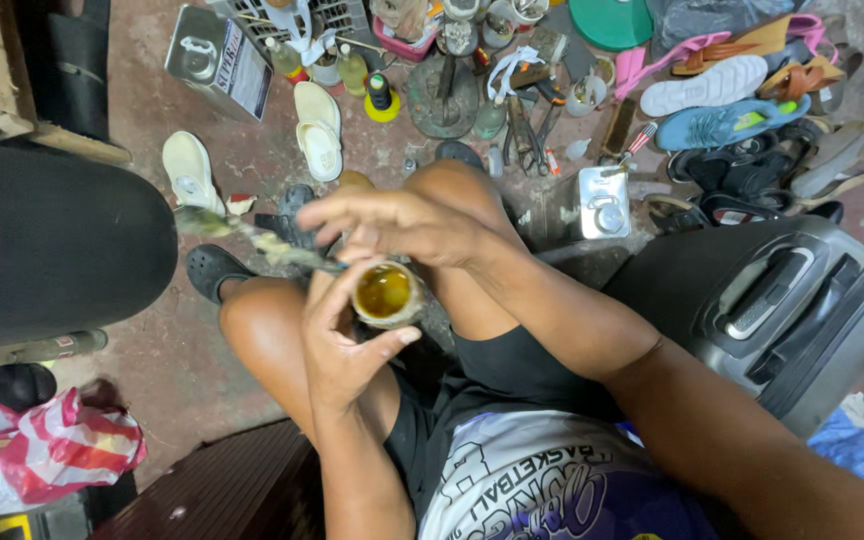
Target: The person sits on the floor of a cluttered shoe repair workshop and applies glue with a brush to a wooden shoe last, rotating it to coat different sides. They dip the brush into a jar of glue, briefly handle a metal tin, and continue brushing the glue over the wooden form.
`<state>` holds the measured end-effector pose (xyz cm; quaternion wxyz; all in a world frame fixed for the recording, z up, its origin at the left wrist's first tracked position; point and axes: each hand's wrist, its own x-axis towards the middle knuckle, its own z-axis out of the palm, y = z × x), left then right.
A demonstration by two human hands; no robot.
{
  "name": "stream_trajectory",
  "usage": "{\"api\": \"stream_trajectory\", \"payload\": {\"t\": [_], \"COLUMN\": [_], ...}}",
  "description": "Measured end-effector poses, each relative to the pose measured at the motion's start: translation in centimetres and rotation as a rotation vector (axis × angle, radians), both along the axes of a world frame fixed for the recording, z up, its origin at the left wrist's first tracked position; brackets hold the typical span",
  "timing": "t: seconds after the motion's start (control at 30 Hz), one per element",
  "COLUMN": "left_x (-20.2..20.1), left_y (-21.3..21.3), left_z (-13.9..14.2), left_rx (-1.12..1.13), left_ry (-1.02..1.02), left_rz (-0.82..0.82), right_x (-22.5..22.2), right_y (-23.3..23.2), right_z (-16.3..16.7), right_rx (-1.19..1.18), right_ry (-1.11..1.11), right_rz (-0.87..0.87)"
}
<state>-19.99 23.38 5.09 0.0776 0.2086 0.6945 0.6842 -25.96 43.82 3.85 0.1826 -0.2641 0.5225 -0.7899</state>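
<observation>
Head view: your left hand [347,345] cups the small open jar of amber glue [387,293] upright above your knees, mouth up to prevent spilling. Your right hand [392,222] pinches a glue-smeared stick [252,238], its tip at the jar's left rim; the silver metal can [599,202] stands far right on the floor.

A person seen from above, with bare forearms and bare knees. They wear black shorts [512,370] and a white sleeveless jersey [542,480] with purple lettering, low at 6 o'clock. A dark clog [214,268] covers one foot at 9 o'clock.
</observation>
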Motion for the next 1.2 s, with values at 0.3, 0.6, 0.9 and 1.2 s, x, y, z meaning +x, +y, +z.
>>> {"api": "stream_trajectory", "payload": {"t": [0.3, 0.6, 0.9, 1.2], "left_x": [0.0, -1.4, -2.5, -2.3], "left_y": [-5.4, -5.9, -7.2, -5.5], "left_z": [-3.5, -4.5, -2.9, -2.0], "left_rx": [-0.015, 0.02, 0.068, 0.044], "left_ry": [0.138, 0.114, 0.138, 0.106], "left_rz": [0.536, 0.581, 0.64, 0.649], "right_x": [5.0, 11.9, 10.4, 11.1], "right_y": [10.8, 10.6, 11.9, 15.6], "right_z": [-10.9, -21.9, -20.4, -21.5], "right_rx": [0.333, 0.323, 0.554, 1.137], "right_ry": [-0.215, -1.328, -1.36, -0.968], "right_rz": [-1.004, -1.299, -1.653, -1.94]}}
